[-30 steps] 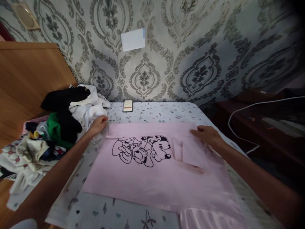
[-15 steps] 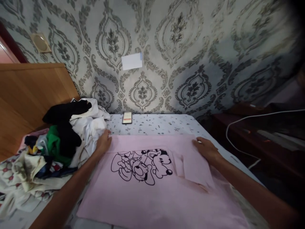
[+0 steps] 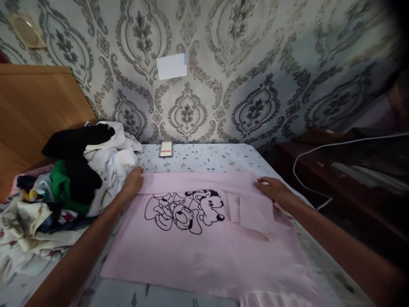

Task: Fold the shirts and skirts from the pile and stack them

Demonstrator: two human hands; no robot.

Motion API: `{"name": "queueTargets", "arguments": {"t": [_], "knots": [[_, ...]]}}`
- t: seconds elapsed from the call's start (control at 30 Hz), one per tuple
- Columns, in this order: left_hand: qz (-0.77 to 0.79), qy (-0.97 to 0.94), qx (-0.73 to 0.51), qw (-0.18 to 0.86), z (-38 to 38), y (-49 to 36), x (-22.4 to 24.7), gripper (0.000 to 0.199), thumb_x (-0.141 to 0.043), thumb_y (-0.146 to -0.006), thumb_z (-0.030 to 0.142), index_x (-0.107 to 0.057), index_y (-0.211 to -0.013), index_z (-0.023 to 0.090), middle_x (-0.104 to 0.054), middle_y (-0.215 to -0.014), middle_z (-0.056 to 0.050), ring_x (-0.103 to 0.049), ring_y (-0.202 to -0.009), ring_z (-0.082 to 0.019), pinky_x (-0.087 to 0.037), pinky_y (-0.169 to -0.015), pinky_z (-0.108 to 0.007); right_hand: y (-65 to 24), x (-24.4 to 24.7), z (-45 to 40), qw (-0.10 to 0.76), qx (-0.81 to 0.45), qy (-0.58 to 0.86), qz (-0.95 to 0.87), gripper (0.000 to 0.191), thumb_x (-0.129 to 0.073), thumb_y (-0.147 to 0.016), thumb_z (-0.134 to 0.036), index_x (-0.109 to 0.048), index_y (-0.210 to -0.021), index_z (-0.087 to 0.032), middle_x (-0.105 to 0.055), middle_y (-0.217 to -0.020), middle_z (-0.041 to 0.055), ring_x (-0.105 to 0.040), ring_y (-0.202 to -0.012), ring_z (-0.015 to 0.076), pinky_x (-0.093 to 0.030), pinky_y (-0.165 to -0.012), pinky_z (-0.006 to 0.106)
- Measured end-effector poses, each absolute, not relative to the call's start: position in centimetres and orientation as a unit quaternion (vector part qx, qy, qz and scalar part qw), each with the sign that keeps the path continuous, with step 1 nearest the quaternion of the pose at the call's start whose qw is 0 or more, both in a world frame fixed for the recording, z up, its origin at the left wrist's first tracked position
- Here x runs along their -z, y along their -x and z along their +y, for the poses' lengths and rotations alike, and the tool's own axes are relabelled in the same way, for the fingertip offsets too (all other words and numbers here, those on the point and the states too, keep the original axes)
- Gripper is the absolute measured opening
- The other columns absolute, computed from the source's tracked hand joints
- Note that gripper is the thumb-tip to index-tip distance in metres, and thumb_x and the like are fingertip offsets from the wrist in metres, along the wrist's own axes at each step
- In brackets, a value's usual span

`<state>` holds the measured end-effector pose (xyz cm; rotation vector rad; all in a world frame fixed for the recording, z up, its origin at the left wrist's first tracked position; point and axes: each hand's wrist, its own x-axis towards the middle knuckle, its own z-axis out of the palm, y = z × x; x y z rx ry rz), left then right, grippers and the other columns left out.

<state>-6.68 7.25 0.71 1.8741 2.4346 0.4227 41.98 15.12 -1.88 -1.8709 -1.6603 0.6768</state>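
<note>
Hands grip pink, cartoon-printed shirt, partly folded.

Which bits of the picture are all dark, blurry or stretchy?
Head view: the upper right corner goes black, and the dark red furniture sits in shadow; the grey patterned wallpaper is brighter mid-picture and looks stretched towards the edges; the pink printed fabric is smeary at lower right, its black cartoon lines clearer.

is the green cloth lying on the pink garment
No, the green cloth sits in the clothes heap left of the pink garment.
</note>
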Motion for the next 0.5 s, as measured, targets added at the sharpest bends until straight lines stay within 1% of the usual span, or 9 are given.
{"name": "queueTargets", "arguments": {"t": [0.07, 0.13, 0.17, 0.23, 0.27, 0.33, 0.37, 0.43, 0.5], "knots": [[0.775, -0.622, -0.105, -0.032, 6.1, 5.9, -1.4, 0.028, -0.041, -0.092, 0.015, -0.056, -0.116, 0.013, -0.058, -0.120, -0.016, -0.059, -0.108, -0.028, -0.048, -0.086, -0.038, -41.8, 1.3, 13.9, 0.270, -0.312, 0.703, -0.579, 0.029, -0.059, -0.080, -0.046, -0.067, -0.087, -0.019, -0.060, -0.061, 0.0020, -0.057, -0.056, 0.0180, -0.041, -0.048, 0.027], [0.727, -0.678, -0.074, -0.079, 4.7, 4.9, -2.1, 0.026, -0.039, -0.096, 0.023, -0.058, -0.113, 0.016, -0.058, -0.118, -0.014, -0.057, -0.109, -0.028, -0.048, -0.085, -0.038, -41.6, 0.8, 12.4, 0.290, -0.354, 0.701, -0.547, 0.038, -0.058, -0.082, -0.051, -0.064, -0.101, -0.019, -0.060, -0.066, 0.0021, -0.057, -0.057, 0.0180, -0.042, -0.047, 0.027], [0.690, -0.717, -0.061, -0.079, 4.0, 4.4, -2.4, 0.025, -0.039, -0.098, 0.027, -0.059, -0.110, 0.017, -0.059, -0.114, -0.013, -0.057, -0.107, -0.028, -0.047, -0.086, -0.038, -41.5, 0.6, 11.5, 0.302, -0.366, 0.697, -0.538, 0.045, -0.059, -0.081, -0.054, -0.062, -0.110, -0.019, -0.062, -0.070, 0.0030, -0.058, -0.059, 0.0183, -0.044, -0.048, 0.027], [0.616, -0.785, -0.040, -0.042, 2.8, 3.8, -2.6, 0.024, -0.042, -0.099, 0.035, -0.060, -0.104, 0.020, -0.062, -0.105, -0.009, -0.057, -0.102, -0.025, -0.046, -0.086, -0.037, -41.4, 0.6, 9.9, 0.311, -0.382, 0.692, -0.528, 0.063, -0.065, -0.077, -0.056, -0.054, -0.127, -0.020, -0.067, -0.081, 0.0057, -0.061, -0.063, 0.0195, -0.047, -0.049, 0.028], [0.590, -0.806, -0.027, -0.023, 2.4, 3.6, -2.6, 0.023, -0.044, -0.098, 0.036, -0.060, -0.102, 0.020, -0.062, -0.103, -0.007, -0.058, -0.099, -0.024, -0.046, -0.085, -0.037, -41.4, 0.7, 9.2, 0.310, -0.387, 0.687, -0.532, 0.071, -0.070, -0.074, -0.055, -0.050, -0.133, -0.021, -0.068, -0.085, 0.0068, -0.063, -0.065, 0.0203, -0.048, -0.050, 0.029], [0.572, -0.820, -0.004, -0.013, 1.9, 3.6, -2.4, 0.020, -0.045, -0.098, 0.032, -0.060, -0.101, 0.020, -0.063, -0.103, -0.007, -0.058, -0.098, -0.024, -0.046, -0.084, -0.037, -41.4, 0.9, 7.8, 0.309, -0.398, 0.665, -0.551, 0.081, -0.077, -0.067, -0.051, -0.046, -0.137, -0.023, -0.070, -0.088, 0.0067, -0.064, -0.068, 0.0214, -0.049, -0.052, 0.029], [0.574, -0.819, 0.005, -0.020, 1.8, 3.6, -2.3, 0.019, -0.043, -0.098, 0.027, -0.060, -0.100, 0.019, -0.063, -0.103, -0.008, -0.058, -0.098, -0.025, -0.046, -0.084, -0.037, -41.4, 0.9, 7.3, 0.312, -0.407, 0.650, -0.561, 0.082, -0.079, -0.065, -0.049, -0.047, -0.135, -0.024, -0.070, -0.087, 0.0059, -0.064, -0.069, 0.0215, -0.049, -0.053, 0.029], [0.586, -0.809, 0.008, -0.031, 1.9, 3.8, -2.3, 0.023, -0.037, -0.097, 0.020, -0.060, -0.098, 0.018, -0.064, -0.101, -0.009, -0.059, -0.097, -0.025, -0.046, -0.083, -0.037, -41.4, 0.5, 6.4, 0.330, -0.434, 0.616, -0.568, 0.076, -0.078, -0.065, -0.048, -0.050, -0.131, -0.025, -0.069, -0.083, 0.0032, -0.062, -0.068, 0.0200, -0.047, -0.052, 0.027], [0.601, -0.799, -0.004, -0.031, 1.9, 4.0, -2.7, 0.026, -0.034, -0.097, 0.020, -0.060, -0.094, 0.019, -0.065, -0.097, -0.009, -0.060, -0.094, -0.025, -0.047, -0.082, -0.036, -41.3, -0.2, 5.9, 0.366, -0.454, 0.592, -0.556, 0.067, -0.075, -0.068, -0.050, -0.052, -0.126, -0.026, -0.063, -0.076, -0.0007, -0.057, -0.060, 0.0164, -0.041, -0.047, 0.024]]}}
